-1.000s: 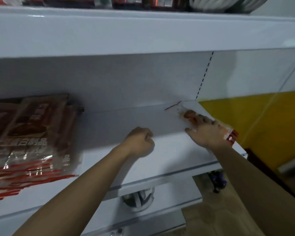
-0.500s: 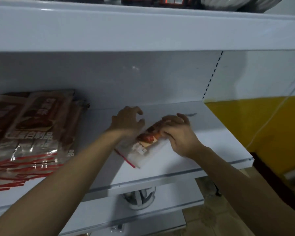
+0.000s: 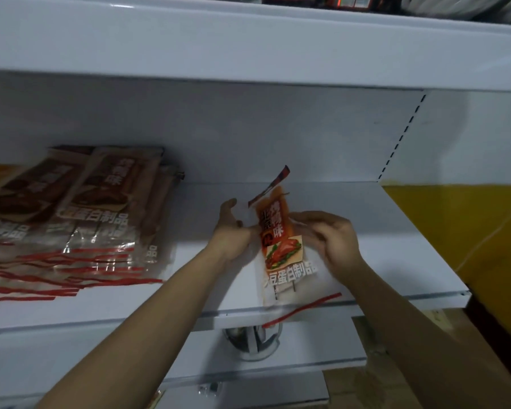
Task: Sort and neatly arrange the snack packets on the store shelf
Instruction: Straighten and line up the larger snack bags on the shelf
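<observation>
A clear snack packet [image 3: 281, 246] with an orange label, a roast-duck picture and a red bottom strip is held upright above the middle of the white shelf [image 3: 396, 231]. My right hand [image 3: 334, 240] grips its right edge with curled fingers. Along the packet's left edge sits my left hand [image 3: 233, 228], thumb and fingers closing on it. A fanned pile of several like packets [image 3: 80, 219] lies on the left part of the same shelf.
The upper shelf's thick white front [image 3: 248, 45] hangs over the work area. A lower shelf [image 3: 248, 370] with a round grey-white object [image 3: 252, 339] sits beneath. A yellow wall [image 3: 469, 231] stands to the right.
My right hand dragged the packet from the shelf's far right end to the middle. My left hand came to meet it, and both hands now raise it upright.
</observation>
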{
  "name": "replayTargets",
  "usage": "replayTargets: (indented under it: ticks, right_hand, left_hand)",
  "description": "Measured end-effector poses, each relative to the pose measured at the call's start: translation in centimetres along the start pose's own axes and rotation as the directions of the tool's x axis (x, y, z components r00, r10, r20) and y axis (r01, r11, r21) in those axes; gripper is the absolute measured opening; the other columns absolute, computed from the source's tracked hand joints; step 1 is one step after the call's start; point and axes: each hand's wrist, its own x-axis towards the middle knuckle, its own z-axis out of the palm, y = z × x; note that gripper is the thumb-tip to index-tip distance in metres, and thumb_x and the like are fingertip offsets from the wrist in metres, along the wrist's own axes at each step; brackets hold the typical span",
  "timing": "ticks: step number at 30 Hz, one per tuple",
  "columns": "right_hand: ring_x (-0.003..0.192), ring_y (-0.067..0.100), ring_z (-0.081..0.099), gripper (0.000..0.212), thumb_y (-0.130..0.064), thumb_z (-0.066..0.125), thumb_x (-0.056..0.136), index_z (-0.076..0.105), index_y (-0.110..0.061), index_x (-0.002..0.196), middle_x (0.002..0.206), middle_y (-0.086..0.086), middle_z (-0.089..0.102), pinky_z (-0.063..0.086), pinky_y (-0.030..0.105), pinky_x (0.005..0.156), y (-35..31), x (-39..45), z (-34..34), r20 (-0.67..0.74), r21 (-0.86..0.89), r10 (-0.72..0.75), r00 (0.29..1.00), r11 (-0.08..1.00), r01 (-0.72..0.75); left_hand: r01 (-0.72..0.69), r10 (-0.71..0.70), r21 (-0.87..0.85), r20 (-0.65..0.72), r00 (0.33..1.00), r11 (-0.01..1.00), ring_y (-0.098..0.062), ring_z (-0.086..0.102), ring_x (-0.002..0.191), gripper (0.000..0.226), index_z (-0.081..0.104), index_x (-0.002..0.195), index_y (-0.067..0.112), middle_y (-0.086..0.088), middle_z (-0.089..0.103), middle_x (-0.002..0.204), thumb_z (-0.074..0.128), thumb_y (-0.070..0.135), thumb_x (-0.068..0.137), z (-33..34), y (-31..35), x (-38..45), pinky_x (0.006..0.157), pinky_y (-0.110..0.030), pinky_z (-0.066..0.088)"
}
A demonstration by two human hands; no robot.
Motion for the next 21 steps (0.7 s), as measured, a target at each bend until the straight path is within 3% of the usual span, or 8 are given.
replayTargets:
  ticks: [2,4,7,10,13,16,19,21]
  right_hand:
    - [0.091,0.035,0.074,0.018,0.000,0.062,0.091,0.072,0.010,0.101,0.098,0.024,0.076,0.058,0.050,0.092,-0.3,0.1,0.1,-0.005,0.140,0.071,0.997,0.988,-0.070]
    - [0.089,0.034,0.074,0.019,0.002,0.067,0.087,0.070,0.012,0.102,0.097,0.023,0.075,0.060,0.046,0.088,-0.6,-0.1,0.5,-0.030,0.189,0.074,0.997,0.980,-0.067]
    - [0.085,0.032,0.074,0.014,0.015,0.067,0.084,0.072,0.006,0.093,0.096,0.022,0.076,0.063,0.038,0.078,-1.0,-0.3,0.7,-0.136,0.113,0.046,0.990,0.993,-0.031]
    - [0.088,0.037,0.074,0.016,0.011,0.075,0.082,0.073,-0.005,0.085,0.093,0.018,0.077,0.062,0.051,0.080,-1.0,-0.5,0.9,-0.212,-0.109,-0.032,0.977,0.994,0.009]
    - [0.080,0.032,0.073,0.021,0.000,0.080,0.082,0.074,-0.019,0.075,0.084,0.006,0.077,0.062,0.048,0.072,-1.0,-0.6,1.6,-0.224,-0.329,-0.159,0.962,0.941,0.079]
    - [0.079,0.026,0.073,0.027,0.001,0.074,0.083,0.073,-0.025,0.080,0.084,-0.001,0.075,0.063,0.052,0.070,-1.5,-0.6,2.8,-0.170,-0.437,-0.249,0.954,0.886,0.153]
    - [0.079,0.016,0.073,0.025,0.004,0.074,0.081,0.075,-0.020,0.087,0.087,-0.004,0.075,0.064,0.047,0.070,-2.7,-1.0,4.5,-0.123,-0.523,-0.336,0.934,0.821,0.227]
    - [0.079,0.010,0.072,0.026,0.003,0.076,0.079,0.073,-0.021,0.087,0.091,-0.006,0.074,0.063,0.041,0.071,-3.5,-1.2,5.8,-0.087,-0.582,-0.429,0.899,0.755,0.304]
  left_hand:
    - [0.020,-0.021,-0.034,-0.025,0.999,0.999,-0.028,0.062,0.109,0.093,0.020,0.156,0.026,-0.013,0.054,0.129,0.081,0.022,0.086,0.0,0.2,0.1,0.077,-0.031,0.054]
    - [0.055,-0.056,-0.051,-0.004,0.998,0.997,-0.029,0.064,0.109,0.083,0.025,0.153,0.024,-0.016,0.060,0.129,0.078,0.022,0.089,0.1,0.2,0.1,0.079,-0.033,0.052]
    - [0.119,-0.094,-0.217,0.125,0.988,0.969,-0.025,0.066,0.076,0.050,0.042,0.137,0.011,-0.019,0.071,0.099,0.068,0.006,0.095,-0.1,-0.2,-0.7,0.065,-0.035,0.049]
    - [-0.073,0.074,-0.079,0.018,0.997,0.994,-0.018,0.070,0.066,0.027,0.061,0.123,0.011,-0.012,0.073,0.093,0.066,0.005,0.096,-1.0,0.0,-1.5,0.057,-0.026,0.053]
    - [-0.237,0.242,0.061,-0.094,0.966,0.970,-0.017,0.067,0.069,0.013,0.069,0.105,0.014,-0.009,0.073,0.090,0.072,0.008,0.093,-2.0,1.3,-1.9,0.054,-0.021,0.053]
    - [-0.339,0.368,0.212,-0.113,0.923,0.916,-0.011,0.065,0.060,0.003,0.075,0.094,0.015,-0.003,0.073,0.077,0.074,0.017,0.093,-3.3,2.6,-2.3,0.054,-0.024,0.055]
    - [-0.404,0.441,0.240,-0.128,0.888,0.883,-0.009,0.066,0.059,0.007,0.071,0.100,0.016,0.003,0.073,0.078,0.073,0.016,0.094,-4.8,3.8,-3.0,0.062,-0.032,0.060]
    - [-0.436,0.478,0.261,-0.121,0.870,0.861,-0.009,0.067,0.060,0.022,0.068,0.116,0.016,0.005,0.074,0.084,0.071,0.011,0.094,-6.0,4.4,-3.5,0.066,-0.036,0.061]
